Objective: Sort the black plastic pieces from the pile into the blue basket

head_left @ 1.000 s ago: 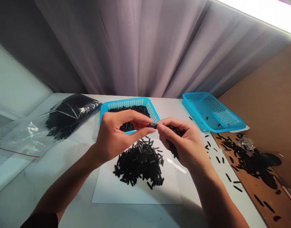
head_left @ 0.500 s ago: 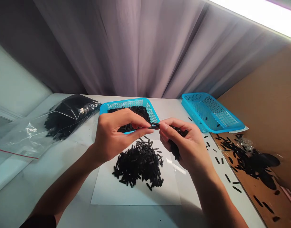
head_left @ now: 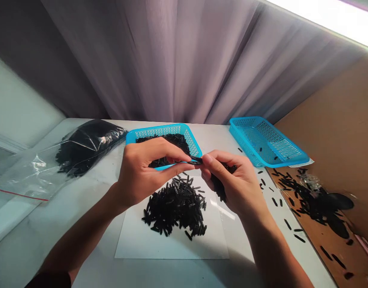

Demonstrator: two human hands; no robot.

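A small, narrow black piece [head_left: 196, 161] spans the gap between my two hands, above the table. Thumb and index finger of my left hand [head_left: 145, 170] pinch its left end. At its right end, my right hand [head_left: 232, 176] grips it with thumb and fingertip. Under the curled fingers of that hand sits a bunch of black pieces [head_left: 218, 186]. Below both hands, a heap of similar black strips [head_left: 178, 204] lies on a white sheet [head_left: 136, 248]. Behind my left hand stands a blue basket [head_left: 191, 138] filled with black pieces, partly hidden. Their exact kind is unclear.
A clear zip bag [head_left: 37, 168] of black pieces lies at the left. Far right is a second blue basket [head_left: 271, 140] with a few pieces inside. Loose strips and black discs [head_left: 337, 202] are scattered on brown cardboard [head_left: 316, 244]. A grey curtain [head_left: 160, 60] hangs behind.
The black piece between my fingertips has tilted and shows more of its face. Both hands have barely moved; the heap and baskets look the same.
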